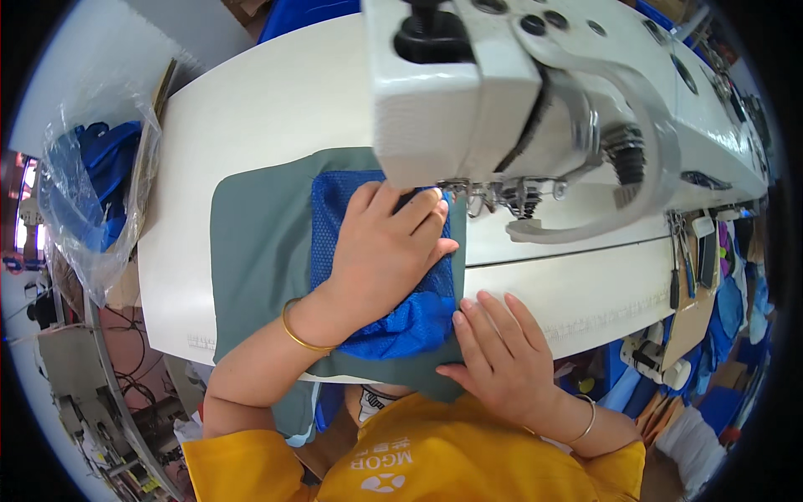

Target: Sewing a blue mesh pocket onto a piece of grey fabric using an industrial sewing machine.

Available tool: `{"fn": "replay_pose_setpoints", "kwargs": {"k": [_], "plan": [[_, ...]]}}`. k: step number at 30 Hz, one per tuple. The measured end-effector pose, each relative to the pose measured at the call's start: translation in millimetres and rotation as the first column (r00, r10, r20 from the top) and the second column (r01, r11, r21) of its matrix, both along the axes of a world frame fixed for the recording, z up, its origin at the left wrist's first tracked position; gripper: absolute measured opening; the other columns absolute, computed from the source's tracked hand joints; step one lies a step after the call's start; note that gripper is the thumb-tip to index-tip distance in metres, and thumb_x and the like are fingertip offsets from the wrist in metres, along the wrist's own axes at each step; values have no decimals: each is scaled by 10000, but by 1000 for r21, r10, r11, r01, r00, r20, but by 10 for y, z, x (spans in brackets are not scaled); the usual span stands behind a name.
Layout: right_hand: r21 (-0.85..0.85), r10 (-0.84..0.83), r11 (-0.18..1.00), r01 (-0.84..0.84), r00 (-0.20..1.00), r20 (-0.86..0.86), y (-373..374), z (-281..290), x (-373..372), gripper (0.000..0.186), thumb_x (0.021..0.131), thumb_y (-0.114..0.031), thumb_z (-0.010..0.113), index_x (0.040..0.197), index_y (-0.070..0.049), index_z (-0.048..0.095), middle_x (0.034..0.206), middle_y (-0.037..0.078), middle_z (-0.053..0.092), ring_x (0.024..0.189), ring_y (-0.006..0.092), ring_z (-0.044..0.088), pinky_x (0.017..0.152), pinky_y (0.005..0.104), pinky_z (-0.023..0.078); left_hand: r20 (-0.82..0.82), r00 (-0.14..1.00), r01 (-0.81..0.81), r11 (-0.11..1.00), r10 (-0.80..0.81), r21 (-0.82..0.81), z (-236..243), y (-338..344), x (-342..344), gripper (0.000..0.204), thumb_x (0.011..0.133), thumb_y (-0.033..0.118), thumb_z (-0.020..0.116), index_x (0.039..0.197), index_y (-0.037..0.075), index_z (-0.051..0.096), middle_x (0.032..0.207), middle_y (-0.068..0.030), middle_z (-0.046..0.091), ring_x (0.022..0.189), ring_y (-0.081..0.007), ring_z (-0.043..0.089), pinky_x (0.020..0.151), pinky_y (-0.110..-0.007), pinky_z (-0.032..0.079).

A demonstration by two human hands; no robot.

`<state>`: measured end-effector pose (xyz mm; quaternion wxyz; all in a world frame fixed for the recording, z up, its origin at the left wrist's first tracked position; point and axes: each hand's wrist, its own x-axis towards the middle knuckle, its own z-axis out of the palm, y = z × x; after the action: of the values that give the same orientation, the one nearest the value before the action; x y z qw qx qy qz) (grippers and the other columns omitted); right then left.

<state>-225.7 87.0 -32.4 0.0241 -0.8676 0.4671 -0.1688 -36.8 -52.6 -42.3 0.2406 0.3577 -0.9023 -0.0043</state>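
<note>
A grey-green fabric panel (259, 243) is spread on the white sewing table, and a blue mesh piece (330, 205) lies over it. Bunched bright blue cloth (406, 328) sits at the near end of the mesh. My left hand (389, 238) presses on the mesh, its fingers bent and a little apart, with the tips close to the presser foot area (456, 188) of a white sewing machine (452, 109). Flat on the table, my right hand (506, 356) has its fingers stretched at the fabric's right edge. The needle and the seam under the machine head are hidden.
The machine arm (669, 109) spans the upper right of the white table (259, 100). At the left edge hangs a clear plastic bag (96, 192) of blue cloth. Scissors-like hand tools (682, 255) hang at the right edge. A ruler scale (615, 314) marks the near edge.
</note>
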Motion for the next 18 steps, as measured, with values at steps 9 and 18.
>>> {"fn": "replay_pose_setpoints", "kwargs": {"k": [9,18], "plan": [[-45,115,993,-111,987,115,230,-193,-18,450,943,-329,650,1106,90,667,1244,258,662,1219,379,620,1086,489,467,-50,878,476,879,-476,-15,137,-66,232,382,749,242,704,1071,36,712,1108,-66,673,1048,-290,616,925,-472,479],[-96,121,989,-115,990,68,251,-196,-74,456,960,-342,626,1082,93,685,1218,249,680,1207,374,629,1101,481,456,61,799,594,802,-598,67,214,337,298,358,780,190,755,1086,8,718,1159,-119,689,1065,-276,634,952,-413,538]]}}
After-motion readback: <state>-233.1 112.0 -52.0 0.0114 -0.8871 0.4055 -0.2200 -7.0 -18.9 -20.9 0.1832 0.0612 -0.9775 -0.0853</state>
